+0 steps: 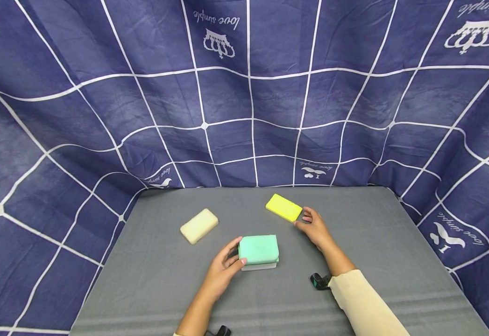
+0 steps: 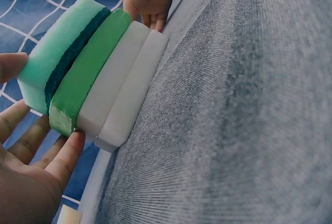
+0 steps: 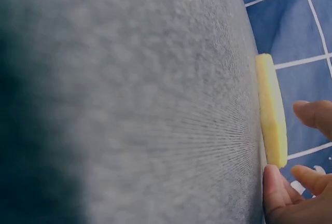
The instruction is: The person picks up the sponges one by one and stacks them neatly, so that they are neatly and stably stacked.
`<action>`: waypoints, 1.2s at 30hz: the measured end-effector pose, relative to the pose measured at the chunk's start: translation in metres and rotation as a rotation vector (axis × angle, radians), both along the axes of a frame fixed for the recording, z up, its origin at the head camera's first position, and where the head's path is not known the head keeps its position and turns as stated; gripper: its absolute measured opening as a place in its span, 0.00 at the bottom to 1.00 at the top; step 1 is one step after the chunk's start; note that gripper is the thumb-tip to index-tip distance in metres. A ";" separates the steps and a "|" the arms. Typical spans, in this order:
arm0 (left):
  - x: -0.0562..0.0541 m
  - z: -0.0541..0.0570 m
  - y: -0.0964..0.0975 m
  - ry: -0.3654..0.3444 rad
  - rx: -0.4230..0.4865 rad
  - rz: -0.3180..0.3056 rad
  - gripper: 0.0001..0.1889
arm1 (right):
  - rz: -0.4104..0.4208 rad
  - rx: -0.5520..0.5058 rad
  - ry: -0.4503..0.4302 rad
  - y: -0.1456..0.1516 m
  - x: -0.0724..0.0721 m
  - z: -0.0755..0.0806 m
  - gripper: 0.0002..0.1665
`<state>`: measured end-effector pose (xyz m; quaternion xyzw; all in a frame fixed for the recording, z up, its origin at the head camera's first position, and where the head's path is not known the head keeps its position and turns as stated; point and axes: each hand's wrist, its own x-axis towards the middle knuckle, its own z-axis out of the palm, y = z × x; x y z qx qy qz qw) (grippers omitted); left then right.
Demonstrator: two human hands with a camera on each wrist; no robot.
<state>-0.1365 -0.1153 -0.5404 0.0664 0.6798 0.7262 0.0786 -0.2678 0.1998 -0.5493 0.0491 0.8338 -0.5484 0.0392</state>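
One neat pile (image 1: pixel 258 249) on the grey table (image 1: pixel 143 270) has one mint sponge (image 2: pixel 67 42) with a dark bottom, one green block (image 2: pixel 91 73) and two white blocks (image 2: pixel 113 81). The left hand (image 1: pixel 223 267) touches its left side with loose, spread fingers, hiding some. The right hand (image 1: pixel 315 228), fingers apart, is by one flat yellow block (image 1: pixel 284 207). One cream block (image 1: pixel 199 226) lies left.

The person is wearing a plain cream sleeve (image 1: pixel 366 305) over the right forearm, its edge lying beside a black wrist device (image 1: pixel 322 282) that is displaying a small green patch (image 1: pixel 315 283). A second black device (image 1: pixel 224 331) is showing partially beside the left forearm, cropped by the lower frame.
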 end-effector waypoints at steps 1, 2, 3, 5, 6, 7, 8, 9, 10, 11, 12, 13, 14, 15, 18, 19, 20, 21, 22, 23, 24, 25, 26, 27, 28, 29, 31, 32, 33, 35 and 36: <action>0.000 0.000 0.000 -0.001 0.000 -0.001 0.34 | -0.002 0.013 0.000 0.000 -0.001 0.000 0.46; 0.000 0.000 0.000 -0.003 0.000 -0.001 0.34 | -0.001 0.025 -0.004 0.000 -0.002 0.000 0.46; 0.000 0.000 0.000 -0.005 0.000 -0.002 0.34 | -0.001 0.038 -0.006 -0.001 -0.003 0.000 0.46; 0.000 0.000 0.000 -0.004 -0.001 -0.003 0.34 | 0.001 0.060 -0.017 -0.001 -0.005 0.000 0.47; 0.000 -0.001 0.000 -0.005 -0.002 -0.004 0.34 | -0.001 0.069 -0.023 -0.002 -0.006 0.001 0.47; -0.001 -0.001 0.000 -0.003 -0.004 -0.006 0.34 | -0.003 0.076 -0.026 -0.002 -0.007 0.000 0.47; -0.001 -0.001 0.000 -0.002 -0.005 -0.007 0.34 | -0.004 0.084 -0.025 -0.002 -0.007 0.000 0.47; -0.001 -0.002 0.000 0.000 -0.006 -0.007 0.35 | -0.006 0.092 -0.023 -0.002 -0.008 0.000 0.47; -0.001 -0.002 0.000 0.009 -0.008 -0.010 0.35 | -0.009 0.096 -0.020 -0.002 -0.009 0.000 0.47; -0.001 -0.002 0.000 0.011 -0.009 -0.010 0.35 | -0.011 0.100 -0.016 -0.002 -0.010 -0.001 0.47; -0.001 -0.002 0.000 0.011 -0.009 -0.009 0.34 | -0.010 0.111 -0.008 -0.002 -0.011 -0.001 0.47; -0.001 -0.002 0.000 0.013 -0.007 -0.008 0.34 | -0.009 0.123 -0.001 -0.001 -0.012 -0.001 0.47; -0.001 -0.003 0.000 0.012 -0.006 -0.006 0.34 | -0.005 0.140 0.005 -0.001 -0.012 -0.001 0.47; -0.001 -0.003 0.000 0.012 -0.005 -0.003 0.34 | -0.003 0.152 0.007 -0.001 -0.013 -0.001 0.47; 0.000 -0.002 0.000 0.006 0.000 0.006 0.33 | 0.008 0.200 0.010 -0.002 -0.015 -0.002 0.48; 0.000 -0.002 0.001 0.006 0.001 0.006 0.33 | 0.010 0.213 0.009 -0.002 -0.015 -0.002 0.48; -0.001 -0.002 0.001 0.008 0.001 0.008 0.34 | 0.012 0.222 0.009 -0.002 -0.015 -0.003 0.48; -0.001 -0.002 0.001 0.009 0.000 0.009 0.34 | 0.011 0.227 0.010 -0.002 -0.015 -0.003 0.48; -0.001 -0.002 0.001 0.012 0.000 0.008 0.34 | 0.010 0.235 0.016 -0.003 -0.015 -0.004 0.47; 0.000 -0.001 0.001 0.011 -0.001 0.009 0.34 | 0.009 0.241 0.022 -0.003 -0.015 -0.004 0.47; 0.000 -0.001 0.001 0.011 -0.002 0.009 0.34 | 0.005 0.238 0.028 -0.003 -0.015 -0.004 0.47; 0.000 -0.001 0.001 0.012 -0.004 0.009 0.35 | 0.000 0.241 0.035 -0.004 -0.015 -0.005 0.47; 0.000 -0.001 0.001 0.011 -0.006 0.009 0.35 | -0.003 0.242 0.040 -0.004 -0.015 -0.005 0.46; 0.000 -0.001 0.000 0.009 -0.007 0.008 0.35 | -0.006 0.244 0.045 -0.005 -0.015 -0.005 0.46; 0.000 -0.002 0.000 0.009 -0.008 0.008 0.35 | -0.007 0.248 0.050 -0.005 -0.015 -0.006 0.45; 0.000 -0.002 0.000 0.006 -0.007 0.009 0.35 | -0.009 0.248 0.050 -0.005 -0.015 -0.006 0.45; 0.000 -0.002 0.000 0.005 -0.007 0.007 0.35 | -0.011 0.248 0.045 -0.006 -0.015 -0.006 0.45; 0.000 -0.002 0.000 0.003 -0.007 0.007 0.35 | -0.013 0.246 0.041 -0.006 -0.015 -0.006 0.44; 0.000 -0.002 0.000 0.001 -0.008 0.008 0.34 | -0.014 0.246 0.042 -0.006 -0.014 -0.005 0.44; 0.000 -0.001 0.000 -0.001 -0.010 0.008 0.34 | -0.016 0.243 0.040 -0.006 -0.013 -0.005 0.44; 0.000 -0.001 0.000 0.000 -0.011 0.008 0.35 | -0.019 0.238 0.037 -0.006 -0.013 -0.005 0.44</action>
